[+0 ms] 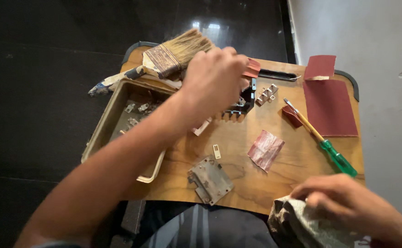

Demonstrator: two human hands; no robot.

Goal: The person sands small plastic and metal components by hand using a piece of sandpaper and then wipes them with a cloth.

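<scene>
The left hand (212,76) reaches across the small wooden table (256,183) and is closed on a folded scrap of red sandpaper (252,69), pinched at the fingertips, with the hand lying over a black frame (244,102) — a dark, toothed, angular part near the table's far middle. Most of the frame is hidden under the hand, so its full shape is unclear. The right hand (348,202) sits at the near right corner, fingers curled into a crumpled grey rag (302,225) and gripping it.

The sandpaper looks light and limp, stiff only where folded; a pinch at the fold, as it is held, should give the firmest bearing, since a flat sheet would likely slip or crease. The frame looks rigid and hard-edged, probably light, with teeth along its lower edge that could snag — its plain sides seem the safer places to hold.

Around them: a wide brush (173,55) lies on the far rim of a beige tray (102,133) of small metal bits, at the left. Beside the frame are pale metal clips (266,94). To the right lie larger red sheets (329,108), a thin paintbrush (302,118) and a green-handled screwdriver (338,160). A worn scrap (265,149) and a grey metal plate (210,179) lie nearer.
</scene>
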